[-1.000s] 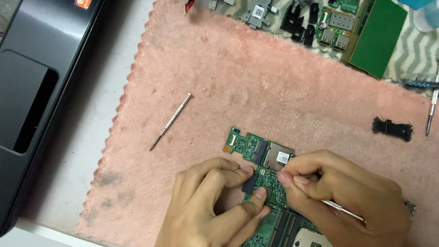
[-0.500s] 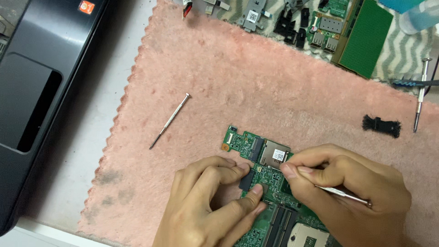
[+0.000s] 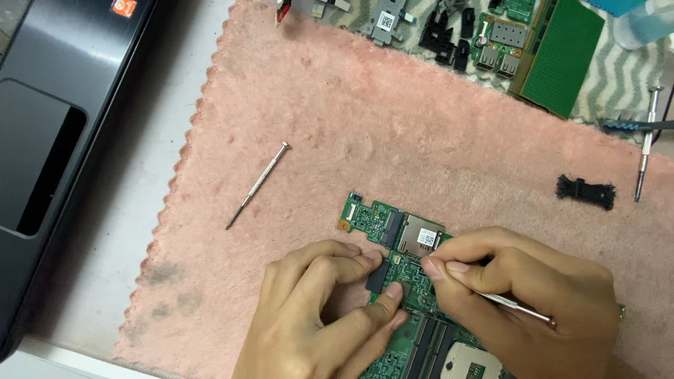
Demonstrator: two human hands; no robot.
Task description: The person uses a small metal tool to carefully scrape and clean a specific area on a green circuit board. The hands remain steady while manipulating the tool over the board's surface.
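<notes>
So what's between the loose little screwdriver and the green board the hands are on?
Only bare pink towel, seen from the head camera. The loose screwdriver lies left of the green board, with nothing on the fuzzy stretch between them.

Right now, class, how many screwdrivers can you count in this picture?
3: one loose on the pink towel, one held in the right hand, one at the right edge. Others may be hidden.
</notes>
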